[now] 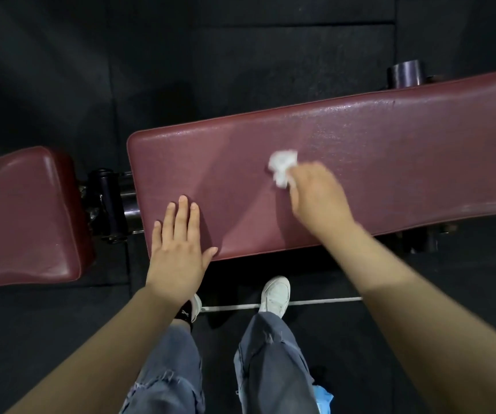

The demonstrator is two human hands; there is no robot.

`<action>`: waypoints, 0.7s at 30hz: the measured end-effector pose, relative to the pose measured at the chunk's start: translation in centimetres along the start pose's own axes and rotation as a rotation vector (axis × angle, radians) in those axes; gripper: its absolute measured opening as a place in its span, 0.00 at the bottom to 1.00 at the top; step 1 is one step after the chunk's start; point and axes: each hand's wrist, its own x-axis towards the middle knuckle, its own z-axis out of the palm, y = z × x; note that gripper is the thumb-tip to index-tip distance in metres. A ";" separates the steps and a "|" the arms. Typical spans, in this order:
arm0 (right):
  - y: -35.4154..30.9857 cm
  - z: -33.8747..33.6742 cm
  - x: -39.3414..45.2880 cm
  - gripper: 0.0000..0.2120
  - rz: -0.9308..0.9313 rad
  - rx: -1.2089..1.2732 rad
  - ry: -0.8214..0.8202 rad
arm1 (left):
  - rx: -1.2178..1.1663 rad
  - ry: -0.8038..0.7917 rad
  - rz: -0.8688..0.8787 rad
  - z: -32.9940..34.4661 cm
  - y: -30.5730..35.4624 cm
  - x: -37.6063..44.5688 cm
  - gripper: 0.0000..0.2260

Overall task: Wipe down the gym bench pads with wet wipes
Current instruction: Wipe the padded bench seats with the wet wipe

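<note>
A long maroon bench pad runs from the middle of the view out to the right edge. Its right part shines wet. My right hand grips a crumpled white wet wipe and holds it against the pad's middle; the hand is blurred. My left hand lies flat, fingers straight, on the pad's near left corner. A second, shorter maroon pad lies to the left, across a gap.
A black metal hinge and frame fills the gap between the two pads. A dark cylinder stands behind the long pad. My legs and white shoes stand on black rubber flooring. Something blue shows by my right leg.
</note>
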 end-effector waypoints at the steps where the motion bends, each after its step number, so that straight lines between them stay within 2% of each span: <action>1: 0.6 -0.8 3.5 0.06 0.049 -0.019 0.057 | 0.016 0.009 0.007 0.2 -0.1 0.0 0.39; 3: 2.0 -2.1 9.0 0.08 0.187 -0.023 0.147 | 0.035 0.019 0.014 0.5 -0.3 -0.1 0.39; 5: 2.8 -2.0 9.9 0.10 0.274 -0.017 0.192 | 0.048 0.018 0.020 0.5 -0.3 -0.1 0.39; 8: 2.0 -0.3 2.1 0.12 0.269 0.057 0.202 | 0.059 0.009 0.019 0.3 -0.2 -0.1 0.39; 11: 0.6 0.6 -8.7 0.08 0.346 0.118 0.054 | 0.050 0.002 0.029 0.2 -0.2 0.0 0.39; 13: 0.7 0.5 -11.0 0.06 0.351 0.109 -0.004 | 0.048 -0.002 0.030 0.3 -0.4 0.1 0.40; 16: 2.9 -0.1 -5.3 0.06 0.276 0.095 0.125 | 0.055 -0.013 0.031 0.4 -0.4 0.1 0.40; 19: 5.7 -2.0 5.2 0.09 0.342 0.076 0.249 | 0.079 -0.014 0.032 0.4 -0.4 0.1 0.39; 21: 6.9 -3.0 9.8 0.11 0.384 0.058 0.261 | 0.093 -0.014 0.033 0.4 -0.4 0.2 0.39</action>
